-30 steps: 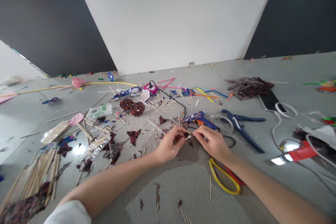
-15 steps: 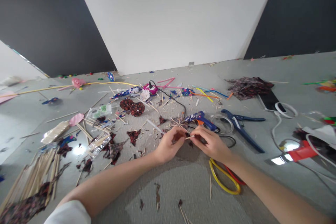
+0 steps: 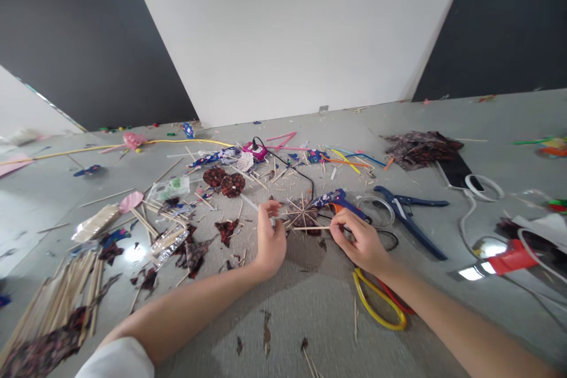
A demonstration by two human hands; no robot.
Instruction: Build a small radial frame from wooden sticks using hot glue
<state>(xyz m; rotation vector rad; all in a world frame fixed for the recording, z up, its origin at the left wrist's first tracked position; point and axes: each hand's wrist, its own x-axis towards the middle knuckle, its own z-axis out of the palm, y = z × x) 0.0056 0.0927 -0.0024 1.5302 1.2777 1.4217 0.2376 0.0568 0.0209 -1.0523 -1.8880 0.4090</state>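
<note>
Moved since half a second ago: left hand [image 3: 271, 242] has drawn leftward, away from right hand [image 3: 357, 239]; one wooden stick [image 3: 312, 228] now shows between them.
Right grip: thumb and fingertips pinch one end of the stick, held roughly level.
Left grip: fingers curled, thumb apart; one pale strip [image 3: 250, 202] runs up to this hand, whether held I cannot tell.
Stick's place: across the near side of one spoked stick wheel [image 3: 303, 211]; contact unclear, spokes too fine to count surely.
Glue gun: one blue glue gun [image 3: 349, 207], just beyond right hand.
Discs: two dark patterned discs [image 3: 233, 185], overlapping, beyond left hand.
Cutter: one blue-handled cutter [image 3: 410, 218], right of the glue gun.
Loops: one yellow loop [image 3: 376, 307], one red loop [image 3: 396, 298], near right forearm.
</note>
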